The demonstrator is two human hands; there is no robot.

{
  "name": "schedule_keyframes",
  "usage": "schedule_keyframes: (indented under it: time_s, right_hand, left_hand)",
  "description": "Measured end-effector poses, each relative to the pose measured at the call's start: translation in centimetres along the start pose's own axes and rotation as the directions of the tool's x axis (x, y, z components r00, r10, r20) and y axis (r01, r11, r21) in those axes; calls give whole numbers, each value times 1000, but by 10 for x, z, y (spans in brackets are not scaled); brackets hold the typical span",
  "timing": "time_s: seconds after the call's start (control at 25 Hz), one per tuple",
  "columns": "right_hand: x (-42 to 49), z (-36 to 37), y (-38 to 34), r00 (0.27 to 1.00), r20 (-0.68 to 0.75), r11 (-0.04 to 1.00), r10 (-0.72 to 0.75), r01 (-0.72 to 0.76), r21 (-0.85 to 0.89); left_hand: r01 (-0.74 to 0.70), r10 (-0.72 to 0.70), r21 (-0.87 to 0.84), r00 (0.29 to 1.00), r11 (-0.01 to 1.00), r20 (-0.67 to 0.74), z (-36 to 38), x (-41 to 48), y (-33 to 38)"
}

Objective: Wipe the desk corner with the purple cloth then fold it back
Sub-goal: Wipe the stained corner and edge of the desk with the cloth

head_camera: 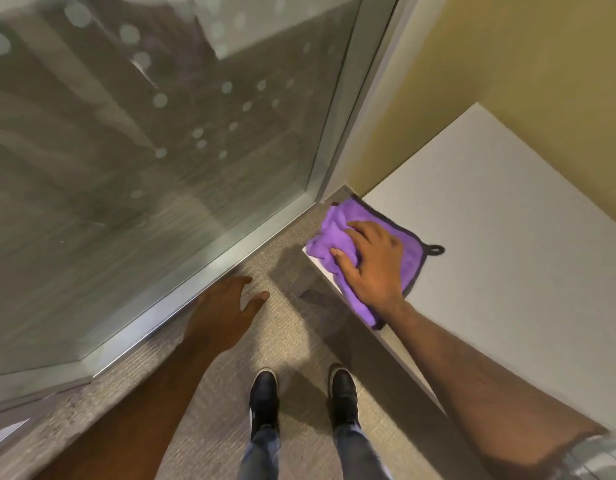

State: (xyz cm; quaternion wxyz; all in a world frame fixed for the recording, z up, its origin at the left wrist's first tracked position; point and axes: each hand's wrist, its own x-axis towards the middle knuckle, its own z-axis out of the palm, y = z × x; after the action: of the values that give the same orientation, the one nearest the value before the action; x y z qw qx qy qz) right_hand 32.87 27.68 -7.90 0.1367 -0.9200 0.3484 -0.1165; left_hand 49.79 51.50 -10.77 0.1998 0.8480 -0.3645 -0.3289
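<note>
A purple cloth [334, 233] with a dark hem and a small hanging loop lies on the near-left corner of the white desk [490, 237], one edge drooping over the desk's front. My right hand [372, 261] presses flat on the cloth, fingers spread and bunching the fabric toward the corner. My left hand [223, 310] hovers empty over the carpet to the left of the desk, fingers apart, holding nothing.
A glass partition with frosted dots and a metal frame [202, 271] runs along the left, meeting the desk corner. A yellow wall [507, 64] backs the desk. My two dark shoes [265, 396] stand on the beige carpet below.
</note>
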Motion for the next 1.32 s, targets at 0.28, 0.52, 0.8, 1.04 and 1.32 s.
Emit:
schedule_keyframes:
  time_s: [0.28, 0.52, 0.8, 1.04, 1.32]
  right_hand:
    - [61, 0, 11, 948, 216, 946, 232, -167, -279]
    - [71, 7, -72, 789, 586, 912, -182, 359, -200]
    - [-14, 9, -28, 819, 340, 861, -462, 506, -51]
    - [-25, 0, -2, 991, 104, 995, -82, 87, -51]
    - [39, 9, -35, 937, 339, 973, -87, 153, -173]
  left_hand:
    - [-189, 193, 333, 981, 924, 23, 0, 0, -2]
    - [-117, 121, 329, 993, 937, 6, 9, -20, -6]
    - [-89, 83, 207, 996, 974, 37, -3, -17, -22]
    - [-38, 41, 83, 998, 996, -43, -7, -24, -34]
    - [-49, 53, 67, 997, 997, -51, 4, -23, -29]
